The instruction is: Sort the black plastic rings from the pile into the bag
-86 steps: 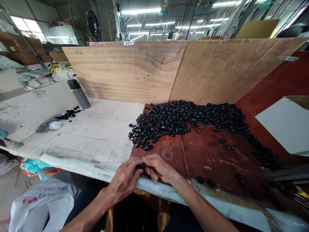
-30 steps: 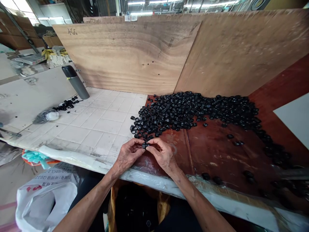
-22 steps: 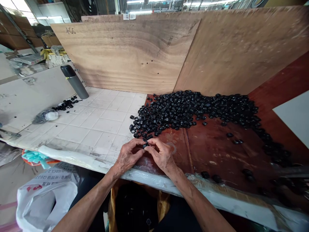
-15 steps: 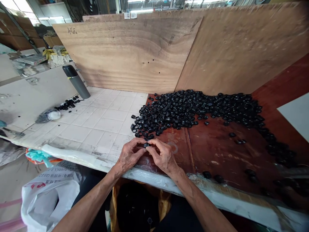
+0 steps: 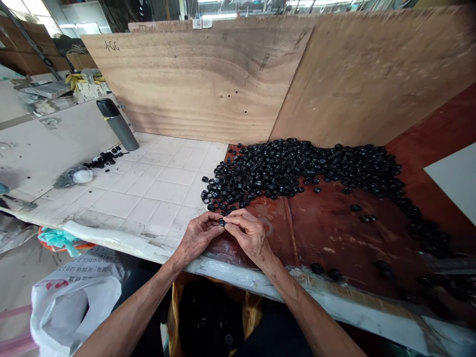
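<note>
Just below centre frame, the left hand and right hand pinch one black part together; the right has edged leftward, hiding more of it, suggesting a firmer hold.

Plywood panels behind a white-tiled worktop, bright window upper left

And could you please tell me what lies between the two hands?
In the head view, a small black part is held between the left hand and the right hand.
</note>
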### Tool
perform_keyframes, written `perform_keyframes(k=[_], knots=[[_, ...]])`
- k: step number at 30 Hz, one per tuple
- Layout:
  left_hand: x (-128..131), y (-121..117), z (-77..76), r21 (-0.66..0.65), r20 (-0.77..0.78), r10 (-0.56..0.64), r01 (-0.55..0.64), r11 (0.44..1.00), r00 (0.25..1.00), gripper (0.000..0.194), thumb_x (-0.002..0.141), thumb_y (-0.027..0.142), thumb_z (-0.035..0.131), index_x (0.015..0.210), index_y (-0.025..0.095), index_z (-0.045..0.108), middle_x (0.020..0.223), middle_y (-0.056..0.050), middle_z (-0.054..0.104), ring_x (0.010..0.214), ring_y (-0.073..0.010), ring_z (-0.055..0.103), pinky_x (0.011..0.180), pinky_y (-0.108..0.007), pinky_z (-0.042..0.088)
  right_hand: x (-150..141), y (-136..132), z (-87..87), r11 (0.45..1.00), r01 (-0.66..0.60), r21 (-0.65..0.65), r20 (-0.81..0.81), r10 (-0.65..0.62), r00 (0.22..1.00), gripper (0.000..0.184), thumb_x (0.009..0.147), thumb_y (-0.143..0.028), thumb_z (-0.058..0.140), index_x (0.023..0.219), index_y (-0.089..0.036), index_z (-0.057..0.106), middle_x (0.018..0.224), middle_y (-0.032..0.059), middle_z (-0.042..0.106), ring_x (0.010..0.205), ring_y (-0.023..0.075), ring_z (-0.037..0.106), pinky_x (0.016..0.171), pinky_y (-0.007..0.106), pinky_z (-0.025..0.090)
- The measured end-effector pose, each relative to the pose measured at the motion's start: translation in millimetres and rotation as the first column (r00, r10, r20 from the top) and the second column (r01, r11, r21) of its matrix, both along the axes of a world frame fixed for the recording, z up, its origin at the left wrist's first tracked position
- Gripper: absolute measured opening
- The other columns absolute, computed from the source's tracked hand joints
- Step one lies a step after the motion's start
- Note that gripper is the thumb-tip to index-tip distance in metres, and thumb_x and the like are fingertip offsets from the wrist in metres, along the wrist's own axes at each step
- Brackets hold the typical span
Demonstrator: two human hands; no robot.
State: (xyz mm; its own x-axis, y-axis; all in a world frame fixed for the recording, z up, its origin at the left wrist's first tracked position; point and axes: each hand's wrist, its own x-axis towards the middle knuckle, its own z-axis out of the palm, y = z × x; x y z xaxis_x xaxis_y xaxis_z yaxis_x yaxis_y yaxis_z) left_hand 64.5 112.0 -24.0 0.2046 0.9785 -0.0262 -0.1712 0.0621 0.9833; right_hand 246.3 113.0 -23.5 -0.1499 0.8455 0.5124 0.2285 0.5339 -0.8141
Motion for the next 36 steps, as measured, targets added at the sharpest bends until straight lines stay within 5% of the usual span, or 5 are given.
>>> perform_keyframes(k=[5, 9, 22, 31, 36], knots=[[1.4, 0.3, -2.8, 0.040, -0.027, 0.003, -0.002, 0.999, 1.000, 0.031, 0.075, 0.031, 0.085, 0.099, 0.017, 0.072, 0.094, -0.004, 0.076, 0.083, -0.0160, 0.071, 0.083, -0.029, 0.055, -0.4, 0.8, -2.6, 0.987, 0.045, -0.151, -0.062, -0.055, 0.997, 0.014, 0.085, -0.020, 0.067, 0.097, -0.022, 0.073, 0.090, 0.0030, 0.073, 0.080, 0.0191, 0.070, 0.073, 0.029, 0.057], [-1.8, 1.7, -1.4, -0.015, -0.045, -0.027, 0.026, 1.000, 0.999, 0.033, 0.076, 0.032, 0.085, 0.100, 0.016, 0.072, 0.087, -0.003, 0.076, 0.076, -0.0145, 0.069, 0.076, -0.027, 0.054, -0.3, -1.7, -2.1, 0.997, 0.032, -0.076, -0.009, -0.032, 0.999, 0.016, 0.085, -0.016, 0.063, 0.098, -0.023, 0.069, 0.095, 0.0044, 0.075, 0.089, 0.0211, 0.071, 0.084, 0.034, 0.058], [-9.6, 0.3, 1.7, -0.105, 0.044, -0.111, 0.115, 0.988, 0.993, 0.033, 0.080, 0.034, 0.083, 0.103, 0.014, 0.073, 0.081, -0.003, 0.074, 0.072, -0.0142, 0.070, 0.076, -0.027, 0.054, -0.3, -0.9, -2.2, 1.000, -0.022, 0.015, -0.001, 0.022, 1.000, 0.017, 0.087, -0.013, 0.061, 0.099, -0.023, 0.070, 0.095, 0.0039, 0.074, 0.089, 0.0198, 0.071, 0.084, 0.032, 0.059], [-0.4, -2.3, -6.8, 0.164, -0.070, 0.005, 0.007, 0.987, 0.998, 0.026, 0.084, 0.033, 0.079, 0.104, 0.019, 0.068, 0.098, -0.003, 0.071, 0.088, -0.0161, 0.068, 0.086, -0.030, 0.056, -6.6, -2.8, -6.1, 0.988, 0.075, -0.131, -0.054, -0.083, 0.995, 0.016, 0.087, -0.027, 0.069, 0.102, -0.021, 0.066, 0.088, 0.0038, 0.071, 0.071, 0.0164, 0.069, 0.065, 0.026, 0.059], [-1.6, -3.4, -6.9, 0.282, -0.143, 0.067, -0.024, 0.959, 0.987, 0.020, 0.087, 0.032, 0.076, 0.102, 0.020, 0.071, 0.104, -0.005, 0.069, 0.096, -0.0182, 0.067, 0.091, -0.032, 0.057, -7.1, -1.6, -4.3, 0.914, -0.047, -0.403, -0.158, -0.018, 0.987, 0.020, 0.088, -0.040, 0.069, 0.091, -0.021, 0.066, 0.065, -0.0006, 0.068, 0.057, 0.0170, 0.068, 0.055, 0.026, 0.058]])
